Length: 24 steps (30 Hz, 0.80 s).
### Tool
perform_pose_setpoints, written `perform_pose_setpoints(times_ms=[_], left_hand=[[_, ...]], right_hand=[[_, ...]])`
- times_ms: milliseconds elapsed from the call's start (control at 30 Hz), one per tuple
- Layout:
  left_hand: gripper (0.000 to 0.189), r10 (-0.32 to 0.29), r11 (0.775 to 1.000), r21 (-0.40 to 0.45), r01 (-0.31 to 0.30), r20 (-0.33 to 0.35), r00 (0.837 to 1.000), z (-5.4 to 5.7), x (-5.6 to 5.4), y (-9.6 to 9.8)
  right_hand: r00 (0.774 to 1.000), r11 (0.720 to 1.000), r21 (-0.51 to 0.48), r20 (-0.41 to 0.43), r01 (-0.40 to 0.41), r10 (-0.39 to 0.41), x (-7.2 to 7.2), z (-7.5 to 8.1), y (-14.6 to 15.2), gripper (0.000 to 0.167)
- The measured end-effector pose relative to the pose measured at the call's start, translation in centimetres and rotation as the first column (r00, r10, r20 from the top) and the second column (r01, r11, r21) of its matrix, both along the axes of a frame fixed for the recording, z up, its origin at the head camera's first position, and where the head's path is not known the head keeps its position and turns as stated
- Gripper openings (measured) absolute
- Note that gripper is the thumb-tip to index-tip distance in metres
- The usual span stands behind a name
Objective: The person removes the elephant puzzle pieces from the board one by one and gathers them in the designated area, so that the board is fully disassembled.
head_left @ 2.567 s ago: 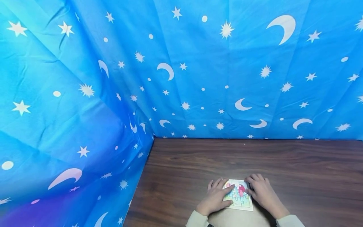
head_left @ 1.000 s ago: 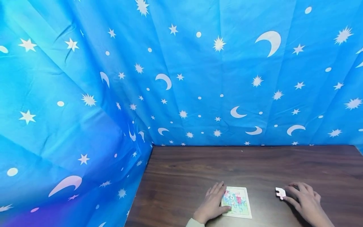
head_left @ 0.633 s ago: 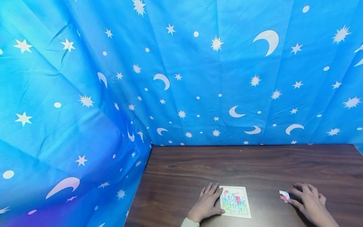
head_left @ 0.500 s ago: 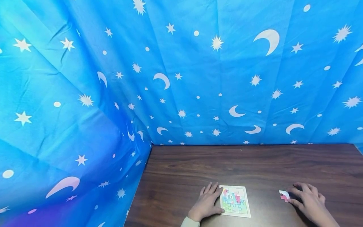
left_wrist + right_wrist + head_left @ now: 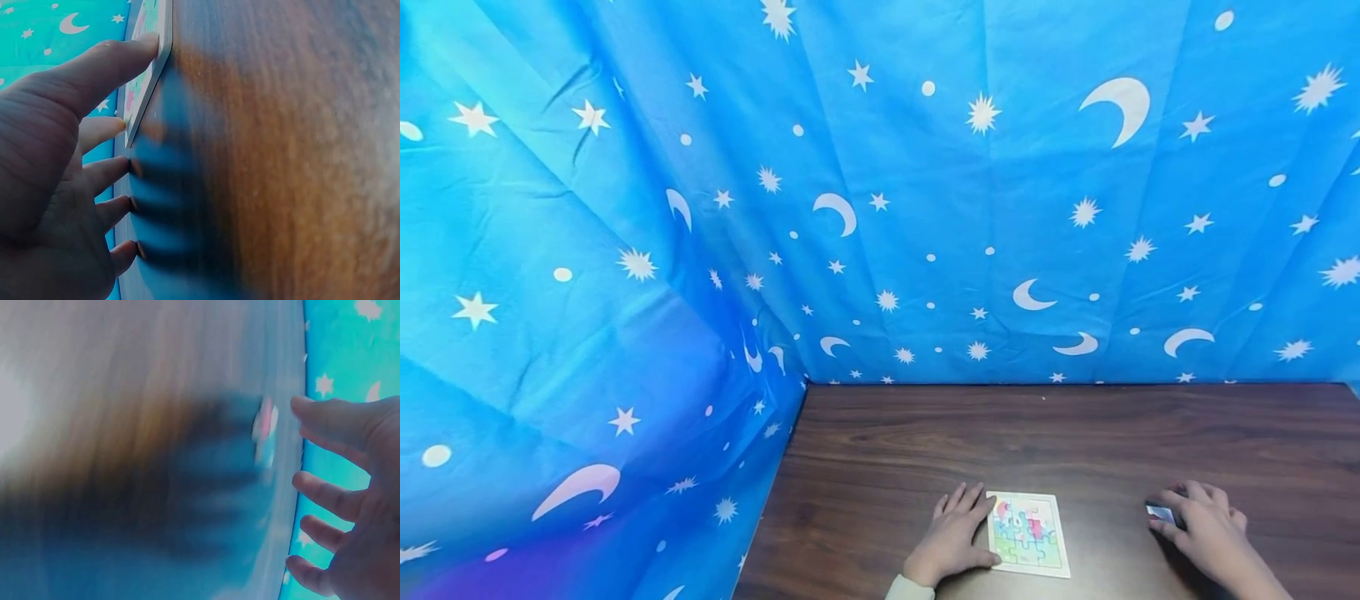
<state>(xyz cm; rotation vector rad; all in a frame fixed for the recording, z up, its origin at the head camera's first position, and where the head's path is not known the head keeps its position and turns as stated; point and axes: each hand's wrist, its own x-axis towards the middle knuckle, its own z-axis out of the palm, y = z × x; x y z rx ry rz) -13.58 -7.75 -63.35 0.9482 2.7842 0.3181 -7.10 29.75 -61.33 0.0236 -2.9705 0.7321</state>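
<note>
A small jigsaw puzzle in a pale frame (image 5: 1045, 508) lies flat on the table, with interlocking pink, blue and green pieces; its upper right part looks pale. My left hand (image 5: 951, 537) rests at the frame's left side, thumb on the near corner and index finger at the far one. In the left wrist view the other fingers reach down beside the puzzle board (image 5: 140, 87). Farther right, my right hand (image 5: 1206, 529) is over a loose puzzle piece (image 5: 1162, 513), partly hidden by the fingers. The right wrist view shows this puzzle piece (image 5: 264, 428) blurred on the table, apart from the extended fingers.
The dark wood-grain table (image 5: 925, 433) meets a blue cloth (image 5: 940, 208) with white stars and moons along its back and left edges. Table surface lies between the puzzle and my right hand.
My right hand left the puzzle's right side and went right with a piece at its fingertips. Just now the fingers cover more of that piece. My left hand stays beside the puzzle.
</note>
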Motion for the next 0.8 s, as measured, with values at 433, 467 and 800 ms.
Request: perform_pose_setpoints(times_ms=[433,467,800], left_hand=[[0.086,0.009,0.999,0.043,-0.010,0.011,1.000,-0.5,0.0,-0.1],[0.086,0.013,0.999,0.048,-0.014,0.014,1.000,-0.5,0.0,-0.2],[0.086,0.017,0.998,0.062,-0.018,0.014,1.000,-0.5,-0.1,-0.3]], right_hand=[[0.985,0.987,-0.092,-0.125,-0.131,0.119,-3.5,0.9,-9.4,0.028],[0.983,0.986,-0.090,-0.126,-0.142,0.131,-3.8,0.9,-9.9,0.026],[0.975,0.972,-0.083,-0.060,-0.219,0.214,-4.8,0.1,-12.9,0.018]])
